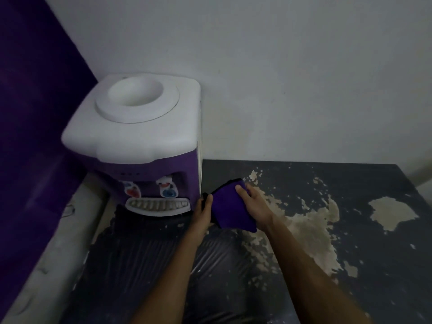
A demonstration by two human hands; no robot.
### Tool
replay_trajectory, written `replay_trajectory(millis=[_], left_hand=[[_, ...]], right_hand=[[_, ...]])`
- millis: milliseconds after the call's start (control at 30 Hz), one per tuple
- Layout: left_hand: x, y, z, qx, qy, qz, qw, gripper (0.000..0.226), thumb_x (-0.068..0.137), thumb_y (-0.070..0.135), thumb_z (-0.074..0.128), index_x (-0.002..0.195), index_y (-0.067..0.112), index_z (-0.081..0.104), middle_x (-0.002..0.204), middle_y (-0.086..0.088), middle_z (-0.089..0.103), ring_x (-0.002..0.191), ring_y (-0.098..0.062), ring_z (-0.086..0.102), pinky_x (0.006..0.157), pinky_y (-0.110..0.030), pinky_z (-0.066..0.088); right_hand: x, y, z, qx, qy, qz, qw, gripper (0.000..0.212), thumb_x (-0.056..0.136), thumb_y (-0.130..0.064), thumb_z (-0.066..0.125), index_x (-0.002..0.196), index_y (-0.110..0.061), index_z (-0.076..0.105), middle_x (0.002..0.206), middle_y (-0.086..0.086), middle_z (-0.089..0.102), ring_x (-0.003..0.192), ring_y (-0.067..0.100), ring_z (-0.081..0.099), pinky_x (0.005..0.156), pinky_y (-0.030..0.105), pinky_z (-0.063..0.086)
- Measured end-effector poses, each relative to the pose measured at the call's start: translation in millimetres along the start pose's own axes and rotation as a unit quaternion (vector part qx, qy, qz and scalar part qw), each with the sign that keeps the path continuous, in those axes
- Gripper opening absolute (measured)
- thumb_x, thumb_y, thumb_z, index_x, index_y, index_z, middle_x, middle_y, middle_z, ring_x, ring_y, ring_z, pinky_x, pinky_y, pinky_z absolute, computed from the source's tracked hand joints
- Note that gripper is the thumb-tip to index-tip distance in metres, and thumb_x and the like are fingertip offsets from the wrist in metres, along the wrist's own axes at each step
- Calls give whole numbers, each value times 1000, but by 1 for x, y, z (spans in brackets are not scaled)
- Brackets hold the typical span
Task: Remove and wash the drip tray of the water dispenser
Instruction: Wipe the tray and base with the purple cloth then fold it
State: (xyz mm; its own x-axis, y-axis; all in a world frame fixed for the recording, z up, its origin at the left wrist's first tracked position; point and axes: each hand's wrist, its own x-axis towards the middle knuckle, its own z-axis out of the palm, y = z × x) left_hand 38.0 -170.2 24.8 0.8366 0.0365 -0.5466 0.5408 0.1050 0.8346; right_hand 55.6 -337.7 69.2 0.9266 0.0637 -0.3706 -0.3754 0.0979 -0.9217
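A white and purple water dispenser (pixel 138 141) stands on the dark table against the wall, with no bottle in its top socket. Its white slotted drip tray (pixel 157 206) sits in place at the base, under two taps. Just right of the tray both hands hold a folded purple cloth (pixel 230 208). My left hand (pixel 204 208) grips the cloth's left edge, close to the tray's right end. My right hand (pixel 251 199) lies on top of the cloth with the thumb curled over its upper edge.
The dark table top (pixel 350 183) has large patches of peeled, pale surface to the right of the hands. A crinkled plastic sheet (pixel 152 265) covers the near part. A purple panel (pixel 30 136) and a pale ledge (pixel 58 242) border the left side.
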Motion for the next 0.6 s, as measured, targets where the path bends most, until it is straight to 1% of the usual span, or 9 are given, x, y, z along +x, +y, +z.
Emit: replay_trajectory(millis=[67, 100, 133, 200, 267, 367, 433, 500, 600], left_hand=[[-6, -1, -9, -33, -11, -4, 999, 92, 75, 76, 54, 149, 30, 27, 150, -2, 42, 128, -23, 50, 108, -47, 43], [-9, -2, -15, -22, -9, 1, 1000, 93, 75, 76, 55, 151, 30, 25, 152, -2, 39, 129, -21, 48, 110, -44, 40], [-12, -2, -21, 0, 0, 10, 1000, 90, 78, 74, 54, 151, 30, 25, 153, -2, 38, 128, -17, 47, 109, -38, 39], [-18, -4, -35, 44, 28, 33, 998, 81, 85, 67, 52, 150, 27, 27, 153, -1, 36, 119, -9, 43, 99, -28, 36], [-23, -6, -51, 87, 52, 41, 994, 74, 89, 63, 49, 150, 26, 27, 153, -1, 36, 117, -9, 40, 96, -26, 34], [-28, -10, -78, 119, 31, 10, 992, 68, 92, 60, 45, 149, 29, 26, 152, -2, 38, 130, -22, 45, 107, -39, 40], [-29, -13, -98, 96, 5, -25, 995, 62, 93, 58, 45, 146, 30, 28, 149, -2, 43, 128, -25, 48, 105, -46, 45], [-31, -14, -116, 57, -9, -58, 997, 63, 93, 56, 47, 147, 30, 28, 147, 0, 44, 127, -24, 50, 101, -48, 48], [-32, -13, -138, 31, 8, -33, 999, 60, 92, 48, 57, 143, 24, 37, 143, -1, 50, 124, -23, 53, 105, -48, 46]], right_hand=[[-4, 1, 9, -4, 7, 1, 1000, 33, 98, -36, 58, 115, -8, 62, 107, 14, 73, 95, 29, 71, 79, 41, 61], [-6, 2, 13, -6, 13, 0, 1000, 31, 98, -36, 58, 112, -8, 62, 105, 14, 73, 92, 28, 72, 74, 37, 61], [-8, 3, 18, -8, 19, 0, 1000, 27, 98, -35, 59, 107, -10, 61, 102, 13, 72, 89, 26, 71, 70, 33, 60], [-11, 9, 29, -13, 25, 5, 1000, 18, 98, -32, 59, 100, -14, 59, 100, 13, 70, 86, 25, 69, 68, 33, 59], [-14, 17, 42, -23, 27, 7, 999, 18, 98, -29, 59, 105, -12, 57, 101, 13, 68, 85, 21, 67, 68, 30, 58], [-19, 27, 66, -36, 20, -7, 999, 22, 100, -24, 57, 115, -9, 54, 97, 6, 66, 79, 14, 65, 61, 22, 56], [-22, 33, 82, -29, 10, -10, 999, 24, 100, -22, 56, 119, -9, 52, 101, 7, 66, 84, 17, 65, 68, 27, 57], [-24, 38, 99, -15, -1, -4, 1000, 23, 101, -21, 55, 120, -10, 50, 103, 7, 66, 87, 19, 65, 72, 30, 58], [-28, 41, 123, 18, -8, 2, 1000, 21, 101, -17, 53, 119, -8, 49, 99, 7, 66, 81, 16, 65, 65, 24, 57]])
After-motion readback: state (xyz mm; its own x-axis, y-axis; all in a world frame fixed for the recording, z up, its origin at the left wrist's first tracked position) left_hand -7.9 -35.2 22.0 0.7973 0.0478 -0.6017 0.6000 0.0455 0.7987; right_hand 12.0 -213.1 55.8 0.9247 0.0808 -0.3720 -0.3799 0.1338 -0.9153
